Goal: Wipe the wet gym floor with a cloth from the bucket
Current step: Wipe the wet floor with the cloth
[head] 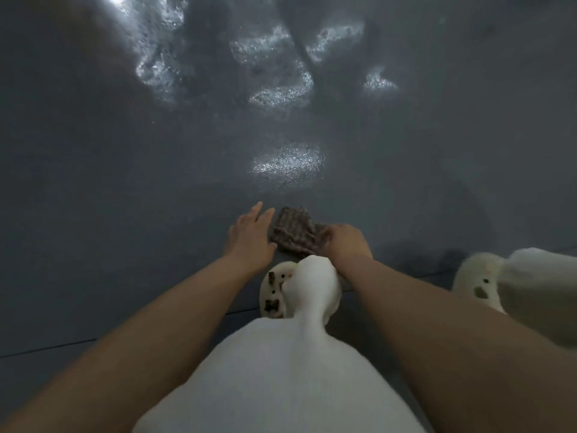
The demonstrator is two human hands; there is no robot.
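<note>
Right hand (pixel 346 240) grips cloth (pixel 293 231) on floor (pixel 93 182); left hand (pixel 249 235) beside it, fingers straight, empty. Wet patches (pixel 288 162) beyond the fingertips remain unwiped; most wiping left, I judge.

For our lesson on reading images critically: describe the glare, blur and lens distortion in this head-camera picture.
Head view: bright glare patches shine on the wet grey floor, strongest toward the top; the corners fall dark; wide-angle distortion swells the forearms and white clothing at the bottom; the whole frame is soft, so the cloth under the right hand shows little texture.
</note>
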